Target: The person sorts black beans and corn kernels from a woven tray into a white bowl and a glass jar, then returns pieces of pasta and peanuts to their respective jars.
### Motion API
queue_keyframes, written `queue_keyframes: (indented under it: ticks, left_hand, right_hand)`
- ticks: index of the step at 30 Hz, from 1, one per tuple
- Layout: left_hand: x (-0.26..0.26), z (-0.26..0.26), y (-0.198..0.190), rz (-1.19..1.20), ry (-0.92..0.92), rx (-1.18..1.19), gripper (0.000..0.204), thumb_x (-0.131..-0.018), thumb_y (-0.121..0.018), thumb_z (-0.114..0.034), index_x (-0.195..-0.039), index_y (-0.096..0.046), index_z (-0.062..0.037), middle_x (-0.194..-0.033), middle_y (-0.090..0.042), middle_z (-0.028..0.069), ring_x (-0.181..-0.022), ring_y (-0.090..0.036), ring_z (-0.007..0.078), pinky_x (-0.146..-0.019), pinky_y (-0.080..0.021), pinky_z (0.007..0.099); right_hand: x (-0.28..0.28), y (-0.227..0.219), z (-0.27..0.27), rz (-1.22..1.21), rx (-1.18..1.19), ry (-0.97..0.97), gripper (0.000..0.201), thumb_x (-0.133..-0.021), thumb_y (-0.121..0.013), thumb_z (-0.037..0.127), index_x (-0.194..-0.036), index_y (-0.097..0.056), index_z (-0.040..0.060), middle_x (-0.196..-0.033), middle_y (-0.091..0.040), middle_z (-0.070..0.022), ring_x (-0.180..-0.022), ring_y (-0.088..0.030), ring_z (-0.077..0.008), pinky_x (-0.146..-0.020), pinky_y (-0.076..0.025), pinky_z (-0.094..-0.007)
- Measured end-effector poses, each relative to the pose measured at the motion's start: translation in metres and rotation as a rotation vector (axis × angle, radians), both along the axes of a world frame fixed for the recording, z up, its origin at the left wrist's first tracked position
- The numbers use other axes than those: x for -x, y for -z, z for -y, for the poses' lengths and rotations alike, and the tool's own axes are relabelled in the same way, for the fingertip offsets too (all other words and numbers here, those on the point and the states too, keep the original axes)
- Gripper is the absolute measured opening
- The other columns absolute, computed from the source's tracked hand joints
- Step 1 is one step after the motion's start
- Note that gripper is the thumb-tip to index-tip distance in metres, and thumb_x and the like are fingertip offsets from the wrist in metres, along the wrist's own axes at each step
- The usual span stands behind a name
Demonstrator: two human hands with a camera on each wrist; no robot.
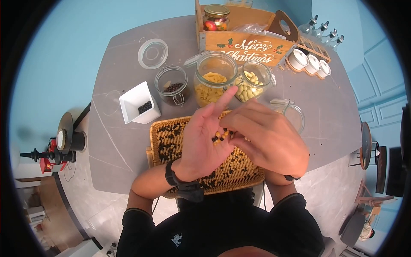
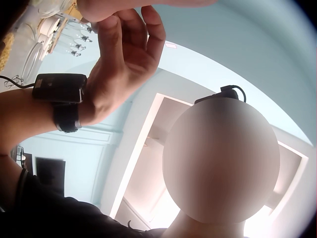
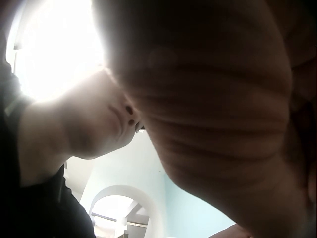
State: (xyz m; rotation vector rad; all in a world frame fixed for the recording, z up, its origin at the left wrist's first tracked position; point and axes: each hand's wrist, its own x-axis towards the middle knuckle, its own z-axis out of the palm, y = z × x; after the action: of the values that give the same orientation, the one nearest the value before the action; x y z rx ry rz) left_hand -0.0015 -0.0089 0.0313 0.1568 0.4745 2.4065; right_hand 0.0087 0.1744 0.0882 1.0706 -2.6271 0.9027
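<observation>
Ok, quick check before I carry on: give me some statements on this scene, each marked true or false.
1. The left hand lies palm up with black and yellow seeds on it. True.
2. All the yellow seeds are in that palm. False: the wicker tray holds black and yellow ones.
3. The right hand curls its fingers over the left palm. True.
4. In the head view, the white container stands left of the three open glass jars. True.
5. No jar has its lid on. False: the jar in the Merry Christmas crate has one.
</observation>
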Motion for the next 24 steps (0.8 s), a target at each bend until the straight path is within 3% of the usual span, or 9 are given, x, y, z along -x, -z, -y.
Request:
queue_keyframes:
  ticks: [4, 8, 24]
  left_hand:
    - [0.0005, 0.0022, -0.0018, 0.034, -0.002, -0.063, 0.073, -0.113, -0.031, -0.041, -0.175, -0.01, -0.0104, -0.175, -0.031, 0.0231, -0.149, -0.048, 0.0362, -0.126, -0.033, 0.0472]
    - [0.0, 0.003, -0.0018, 0.042, -0.018, -0.064, 0.075, -0.112, -0.03, -0.044, -0.176, -0.008, -0.0115, -0.175, -0.029, 0.0231, -0.151, -0.044, 0.0363, -0.127, -0.031, 0.0493]
    - [0.0002, 0.0016, -0.0011, 0.02, 0.002, -0.047, 0.082, -0.109, -0.03, -0.055, -0.175, -0.013, -0.0088, -0.177, -0.028, 0.019, -0.154, -0.04, 0.0351, -0.126, -0.029, 0.0499]
  right_hand:
    - [-0.0016, -0.0069, 0.0022, 0.002, 0.024, 0.009, 0.03, -0.079, -0.082, 0.008, -0.105, -0.068, 0.0029, -0.104, -0.07, -0.0093, -0.104, -0.067, -0.0361, -0.081, -0.057, -0.0472]
    - [-0.0037, -0.008, 0.0008, 0.046, 0.005, 0.044, 0.025, -0.08, -0.083, 0.01, -0.099, -0.07, 0.0018, -0.106, -0.07, -0.0072, -0.106, -0.067, -0.0339, -0.079, -0.057, -0.046]
    - [-0.0007, -0.004, -0.0036, 0.083, -0.026, -0.01, 0.028, -0.08, -0.084, 0.007, -0.104, -0.07, 0.004, -0.108, -0.066, -0.0081, -0.106, -0.066, -0.0346, -0.082, -0.056, -0.0478]
